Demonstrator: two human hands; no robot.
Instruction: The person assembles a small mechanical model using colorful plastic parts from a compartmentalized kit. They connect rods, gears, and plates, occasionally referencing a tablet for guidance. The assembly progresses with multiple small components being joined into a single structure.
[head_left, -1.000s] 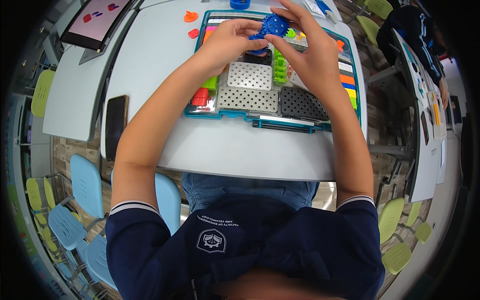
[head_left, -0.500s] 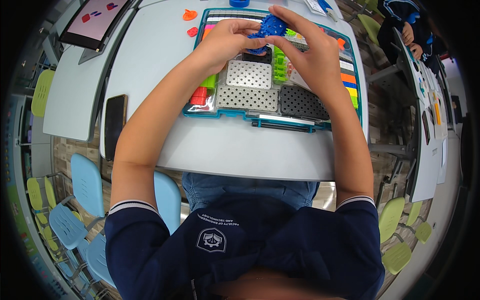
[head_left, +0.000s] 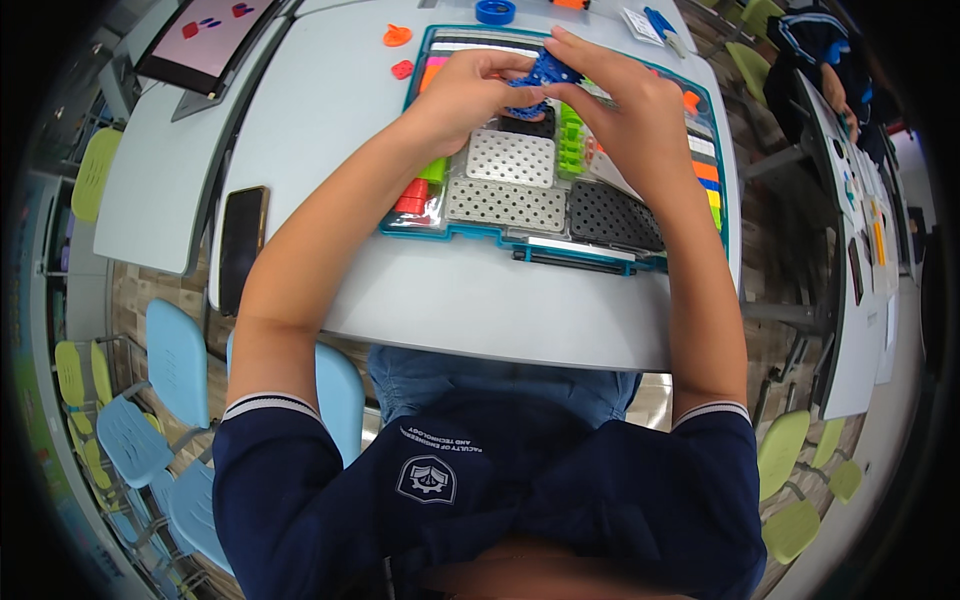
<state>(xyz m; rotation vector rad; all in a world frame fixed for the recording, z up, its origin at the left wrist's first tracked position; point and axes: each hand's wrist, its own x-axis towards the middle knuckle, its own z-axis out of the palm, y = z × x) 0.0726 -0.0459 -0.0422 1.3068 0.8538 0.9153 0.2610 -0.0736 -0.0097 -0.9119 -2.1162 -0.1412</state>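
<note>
Over the far part of a teal-edged case (head_left: 462, 232) I hold blue toothed gear pieces (head_left: 552, 70) between both hands. My left hand (head_left: 465, 98) is closed on the lower left piece, with thumb and fingers pinching it. My right hand (head_left: 635, 112) grips the upper right piece between thumb and fingers. The fingers partly hide both pieces, and whether they are joined I cannot tell. Below them in the case lie a white perforated plate (head_left: 511, 158), a light grey one (head_left: 507, 203), a dark grey one (head_left: 612, 214), green blocks (head_left: 570, 140) and red blocks (head_left: 412, 196).
Left of the case lie a phone (head_left: 243, 250), an orange piece (head_left: 397, 36) and a red piece (head_left: 402, 69). A blue ring (head_left: 495, 12) sits beyond it. A tablet (head_left: 205, 42) stands at far left. Another person's hand (head_left: 833, 90) shows at the right table (head_left: 850, 350).
The whole view has shifted slightly, so the table and case appear a little lower and farther right. The blue pieces have tilted a little in my hands, which keep their hold.
</note>
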